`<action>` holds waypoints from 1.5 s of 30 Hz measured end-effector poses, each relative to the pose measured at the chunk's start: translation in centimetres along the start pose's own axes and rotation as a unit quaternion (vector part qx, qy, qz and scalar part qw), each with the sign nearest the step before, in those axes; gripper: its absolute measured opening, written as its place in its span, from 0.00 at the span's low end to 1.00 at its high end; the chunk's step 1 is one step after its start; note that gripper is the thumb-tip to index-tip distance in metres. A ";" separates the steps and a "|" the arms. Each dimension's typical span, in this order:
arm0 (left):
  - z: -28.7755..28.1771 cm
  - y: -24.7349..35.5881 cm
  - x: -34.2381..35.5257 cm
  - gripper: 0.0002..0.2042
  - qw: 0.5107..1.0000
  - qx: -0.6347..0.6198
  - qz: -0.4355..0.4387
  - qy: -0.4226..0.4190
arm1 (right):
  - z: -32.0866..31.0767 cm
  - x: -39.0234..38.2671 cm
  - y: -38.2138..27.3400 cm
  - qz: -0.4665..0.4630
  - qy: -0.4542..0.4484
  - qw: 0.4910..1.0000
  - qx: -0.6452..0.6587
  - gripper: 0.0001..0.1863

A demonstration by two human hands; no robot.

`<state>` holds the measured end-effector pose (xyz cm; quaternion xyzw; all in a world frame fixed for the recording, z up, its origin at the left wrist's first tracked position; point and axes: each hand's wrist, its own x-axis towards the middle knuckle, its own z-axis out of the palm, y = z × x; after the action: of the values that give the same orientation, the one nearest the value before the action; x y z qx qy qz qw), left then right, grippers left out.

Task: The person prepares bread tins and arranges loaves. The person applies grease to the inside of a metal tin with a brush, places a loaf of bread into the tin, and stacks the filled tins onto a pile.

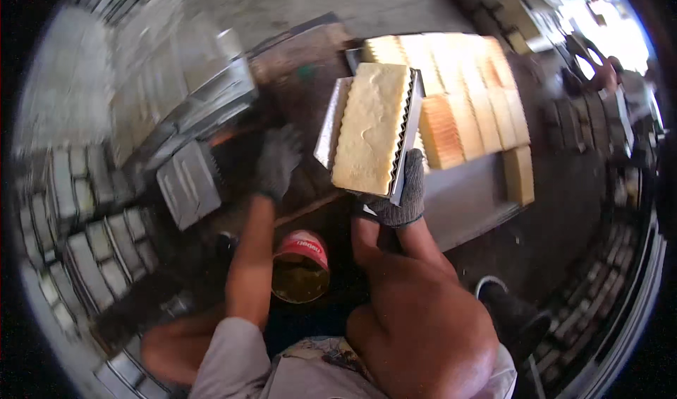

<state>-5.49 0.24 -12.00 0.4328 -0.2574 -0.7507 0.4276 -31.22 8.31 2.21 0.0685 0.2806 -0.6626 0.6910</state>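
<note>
My right hand (407, 198), in a grey knit glove, grips a metal loaf tin (410, 141) from below. A pale loaf of bread (374, 127) with ridged sides sits against the tin, its broad face turned toward me. A metal flap (330, 120) sticks out on the loaf's left side. My left hand (278, 162), also gloved, is away from the loaf, above a dark work surface. Motion smears its fingers, so their position is unclear. Nearest to it lies a metal plate (189, 184) with a jagged edge.
Several loaves (465, 88) stand in rows on a metal tray (465, 198) at the right. A red and white bucket (301, 268) stands between my legs. Metal tins (190, 81) are piled at the left, and stacked tins (95, 251) line that side. Another person (599, 74) is at the far right.
</note>
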 end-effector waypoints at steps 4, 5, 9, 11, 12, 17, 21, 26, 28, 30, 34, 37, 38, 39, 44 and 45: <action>-3.5 0.1 -4.9 0.38 0.974 -0.205 -0.080 0.052 | -2.6 -4.9 -7.6 -0.110 0.024 0.986 -0.124 0.29; -2.4 1.7 -6.2 0.37 0.979 -0.160 -0.095 0.080 | -8.6 -5.6 -10.3 -0.223 0.117 0.947 -0.201 0.26; -4.4 3.4 -9.5 0.37 0.988 -0.023 -0.059 0.140 | -6.0 -11.5 -15.3 -0.399 0.161 0.797 -0.425 0.42; -1.6 2.3 -8.4 0.37 0.990 0.004 -0.069 0.125 | -11.0 -12.1 -17.1 -0.491 0.297 0.589 -0.569 0.43; -0.8 2.9 -8.0 0.37 0.989 0.044 -0.059 0.127 | -12.2 -11.4 -16.9 -0.510 0.334 0.517 -0.601 0.43; 3.4 1.8 -6.8 0.36 0.995 0.037 -0.091 0.008 | -17.0 -9.0 -17.5 -0.252 0.516 0.399 -0.715 0.58; 4.7 3.0 -7.8 0.34 0.996 0.039 -0.070 0.026 | -16.0 -9.1 -17.7 -0.225 0.527 0.408 -0.711 0.59; 5.0 2.1 -9.5 0.29 0.998 0.053 -0.032 -0.006 | -14.1 -13.2 -19.4 -0.399 0.400 0.536 -0.628 0.49; 9.2 1.9 -9.0 0.30 0.995 0.030 -0.024 -0.097 | -10.8 -15.6 -20.6 -0.457 0.331 0.612 -0.554 0.43; 16.6 1.8 -6.6 0.32 0.931 0.245 0.044 -0.268 | -9.7 -19.0 -22.5 -0.367 0.228 0.858 -0.278 0.25; 22.4 -1.2 -1.1 0.33 0.960 0.110 0.014 -0.259 | -1.6 -15.3 -19.6 -0.374 0.229 0.867 -0.234 0.33; 20.3 -1.4 3.0 0.33 0.962 -0.081 0.022 -0.259 | -2.3 -12.7 -20.0 -0.109 0.054 0.927 -0.356 0.24; 20.4 -2.1 3.6 0.33 0.940 -0.155 0.020 -0.304 | -7.9 -11.7 -20.1 -0.031 0.171 0.885 -0.433 0.21; 20.4 -1.8 3.1 0.33 0.905 -0.238 0.003 -0.352 | -11.8 -11.2 -18.8 0.051 0.191 0.728 -0.656 0.21; 13.4 1.5 -0.1 0.37 0.871 -0.362 -0.029 -0.330 | -29.6 -7.7 -15.7 0.058 0.194 0.366 -0.908 0.22; 11.3 2.2 -1.1 0.37 0.888 -0.350 -0.017 -0.297 | -30.9 -6.9 -15.5 0.017 0.219 0.350 -0.910 0.22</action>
<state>-14.10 0.27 -4.28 0.0162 -0.0860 -0.8928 0.4419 -54.99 27.09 -15.93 -0.4552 0.8519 0.0499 0.2541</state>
